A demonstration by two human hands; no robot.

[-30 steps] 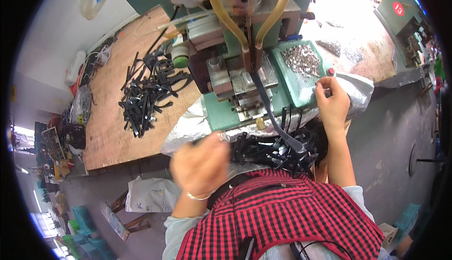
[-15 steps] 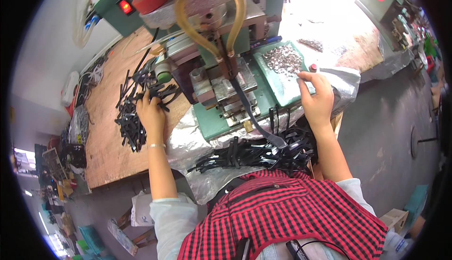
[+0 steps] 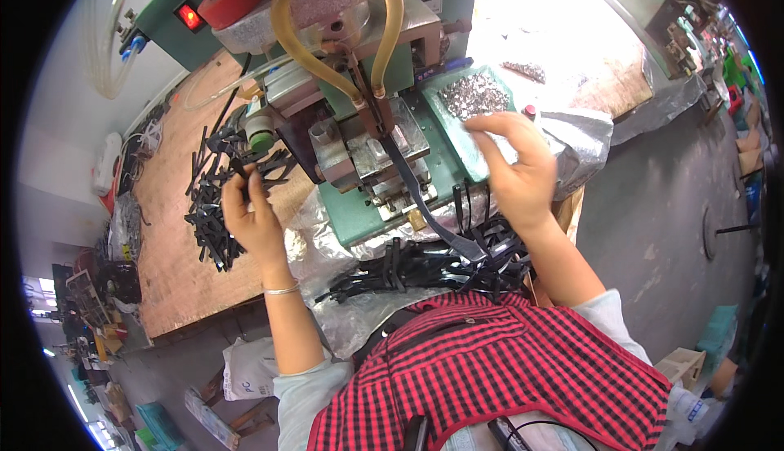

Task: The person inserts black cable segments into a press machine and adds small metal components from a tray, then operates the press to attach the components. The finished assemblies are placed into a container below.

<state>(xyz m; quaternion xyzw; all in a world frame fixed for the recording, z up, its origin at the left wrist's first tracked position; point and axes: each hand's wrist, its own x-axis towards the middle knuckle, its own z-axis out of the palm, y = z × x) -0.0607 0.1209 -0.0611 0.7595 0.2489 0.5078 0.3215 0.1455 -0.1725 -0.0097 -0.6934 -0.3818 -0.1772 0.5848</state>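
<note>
My left hand (image 3: 260, 226) is over the left part of the table, its fingertips pinched on a black strip (image 3: 242, 165) beside a loose pile of black strips (image 3: 214, 235). My right hand (image 3: 521, 175), slightly blurred, hovers above the near part of a pale green tray (image 3: 461, 142) with small shiny metal pieces (image 3: 474, 94) in it. Its thumb and forefinger meet at the tips; whatever is between them is too small to make out. Between my hands stands a green press machine (image 3: 359, 145). One long black strip (image 3: 425, 206) hangs from its middle down toward my lap.
A heap of black strips (image 3: 408, 267) lies in front of the machine, by my checked apron (image 3: 482, 345). A yellowish hose (image 3: 282, 10) loops over the press. A red-capped item (image 3: 529, 112) stands right of the tray. Another green machine (image 3: 645, 10) is at the far right.
My right hand has moved left across the tray, toward the machine. My left hand has drawn up from the pile with its fingers pinched. The view has shifted slightly.
</note>
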